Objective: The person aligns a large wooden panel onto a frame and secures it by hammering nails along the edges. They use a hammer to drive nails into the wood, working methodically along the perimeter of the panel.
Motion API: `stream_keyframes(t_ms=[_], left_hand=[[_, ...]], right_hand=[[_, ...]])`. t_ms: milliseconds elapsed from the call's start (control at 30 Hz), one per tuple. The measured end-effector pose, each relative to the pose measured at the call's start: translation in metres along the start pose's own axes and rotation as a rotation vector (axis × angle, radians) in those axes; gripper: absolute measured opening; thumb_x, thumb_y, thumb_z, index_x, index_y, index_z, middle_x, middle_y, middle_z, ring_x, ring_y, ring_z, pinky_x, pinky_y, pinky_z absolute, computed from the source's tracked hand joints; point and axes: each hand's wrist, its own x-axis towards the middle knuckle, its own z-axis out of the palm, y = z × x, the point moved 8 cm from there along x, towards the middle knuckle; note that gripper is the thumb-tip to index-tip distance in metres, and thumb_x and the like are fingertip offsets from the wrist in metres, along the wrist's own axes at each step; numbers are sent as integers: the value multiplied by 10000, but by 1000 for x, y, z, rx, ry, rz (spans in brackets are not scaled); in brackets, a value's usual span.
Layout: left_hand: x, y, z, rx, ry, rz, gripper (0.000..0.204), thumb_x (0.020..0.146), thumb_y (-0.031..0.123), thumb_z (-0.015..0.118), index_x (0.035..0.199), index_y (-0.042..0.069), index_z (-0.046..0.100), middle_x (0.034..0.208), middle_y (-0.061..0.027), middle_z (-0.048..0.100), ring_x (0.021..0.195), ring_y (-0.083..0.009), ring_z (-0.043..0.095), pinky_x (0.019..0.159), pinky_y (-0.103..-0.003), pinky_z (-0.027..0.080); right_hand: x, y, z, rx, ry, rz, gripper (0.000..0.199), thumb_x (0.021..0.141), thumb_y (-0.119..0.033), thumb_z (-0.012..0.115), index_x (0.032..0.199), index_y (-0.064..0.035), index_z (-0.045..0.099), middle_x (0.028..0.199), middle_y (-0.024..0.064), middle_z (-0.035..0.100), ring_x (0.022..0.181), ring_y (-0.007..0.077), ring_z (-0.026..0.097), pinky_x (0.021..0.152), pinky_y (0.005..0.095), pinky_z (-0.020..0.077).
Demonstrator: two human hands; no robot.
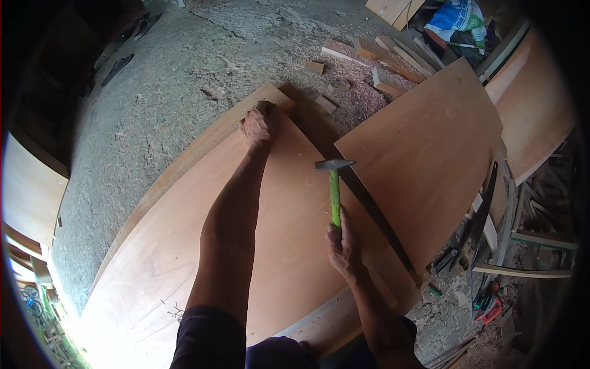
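My right hand [345,249] is closed around the green handle of a hammer [335,197]. The hammer's metal head is raised over a large, curved plywood panel [289,246], near its right edge. At the panel's far corner, my left hand [257,126] rests with its fingers curled inward; what they hold, if anything, is hidden. Under the panel's left and far edges, a wooden board [175,169] shows. A few loose nails [175,310] lie on the panel, left of my left upper arm.
A second plywood sheet [424,160] lies to the right across a dark gap, with a handsaw [482,209] beyond it. Wood offcuts [387,58] and shavings litter the concrete floor [178,80]. A red tool [490,310] lies at lower right; a printed bag [458,24] sits far right.
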Motion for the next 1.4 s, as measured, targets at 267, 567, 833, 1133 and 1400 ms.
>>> stream_keyframes(t_ms=[267,567,833,1133,1400], left_hand=[[4,-3,5,27,19,14,257,957,374,561,1087,225,725,1039,-69,745,1082,-257,663,1025,-421,369],[-5,7,-4,99,14,48,225,956,294,554,1067,242,743,1058,-65,741,1080,-240,662,1015,-421,374],[-1,0,-4,110,31,39,264,950,362,554,1082,222,735,1027,-71,750,1043,-257,679,999,-428,387],[1,-8,-13,17,81,-32,293,925,378,588,1113,164,656,1051,-74,744,1069,-265,669,993,-424,388],[-7,4,-13,-64,-15,-69,301,927,274,593,1194,134,583,1134,-61,714,1122,-245,624,1027,-421,370]], right_hand=[[135,-82,6,-364,193,-579,614,945,-30,580,1517,-70,359,1013,230,680,907,385,684,783,450,551],[176,-92,29,-359,-45,-489,709,864,36,597,1521,-60,348,1131,231,683,957,386,692,783,456,560],[178,-119,30,-389,7,-411,673,871,10,603,1501,-41,372,1092,262,675,896,405,693,744,478,553],[160,-146,21,-266,226,-722,637,913,-8,578,1513,-58,372,1049,248,683,853,391,694,717,466,548],[173,-115,31,-293,134,-612,718,898,-12,593,1551,-96,307,802,171,669,710,349,676,649,457,540]])
